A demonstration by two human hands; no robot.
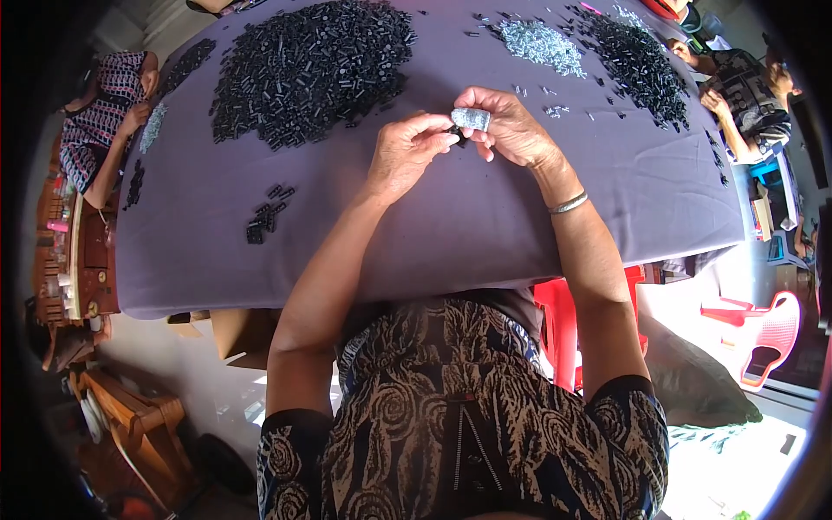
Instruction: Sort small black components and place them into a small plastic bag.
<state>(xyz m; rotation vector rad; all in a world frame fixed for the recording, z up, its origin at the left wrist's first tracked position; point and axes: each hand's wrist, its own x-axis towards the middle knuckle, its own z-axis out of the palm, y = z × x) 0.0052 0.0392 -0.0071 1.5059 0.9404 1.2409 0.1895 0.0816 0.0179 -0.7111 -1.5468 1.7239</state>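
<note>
Both hands meet above the near middle of the purple-grey cloth. My left hand (406, 154) is closed in a pinch, fingertips around a small black piece (458, 133) that is mostly hidden. Close against it, my right hand (518, 130) is curled with its fingers bent in. A grey-and-white patterned wrap (471, 119) covers a fingertip of the right hand. What else the right fingers pinch is too small to make out. A silver bangle (569, 204) circles my right wrist. Left of my left forearm lies a little group of black pieces (265, 214).
Small black cylindrical parts form a large heap (308, 74) at far left, with another black heap (637, 69) at far right. Clear, shiny pieces (542, 48) lie between them. People sit at the left and right table edges. A red plastic chair (763, 338) stands at right.
</note>
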